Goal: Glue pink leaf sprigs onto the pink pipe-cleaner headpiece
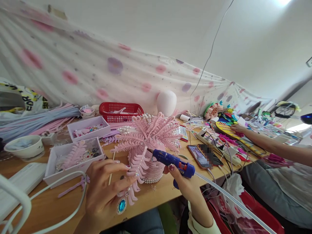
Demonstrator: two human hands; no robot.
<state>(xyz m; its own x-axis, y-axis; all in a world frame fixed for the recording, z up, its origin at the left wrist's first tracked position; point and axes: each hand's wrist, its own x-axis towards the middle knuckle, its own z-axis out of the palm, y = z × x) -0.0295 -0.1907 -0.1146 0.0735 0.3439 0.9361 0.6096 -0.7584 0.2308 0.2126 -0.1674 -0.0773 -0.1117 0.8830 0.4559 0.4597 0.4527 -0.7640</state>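
Observation:
My left hand [102, 185] pinches a pale pink feather-shaped chenille sprig [138, 167], dotted with small beads. A blue oval gem pendant [122, 205] hangs just under those fingers. My right hand [186, 180] is wrapped round a blue hot glue gun [173, 162], whose nozzle points left at the sprig's upper end; whether they touch I cannot tell. From the gun's back runs a long clear glue stick [234, 198]. Right behind the sprig stands a pink chenille headpiece [156, 135] with fanned fronds, pearls and a beaded lower edge.
Two white boxes [73, 177] of beaded pieces stand at left, near a red basket [122, 112]. A white foam head [166, 101] is behind. Phones [198, 156] and a cabled power strip [232, 157] lie at right, where another person's arm [268, 141] reaches over the table.

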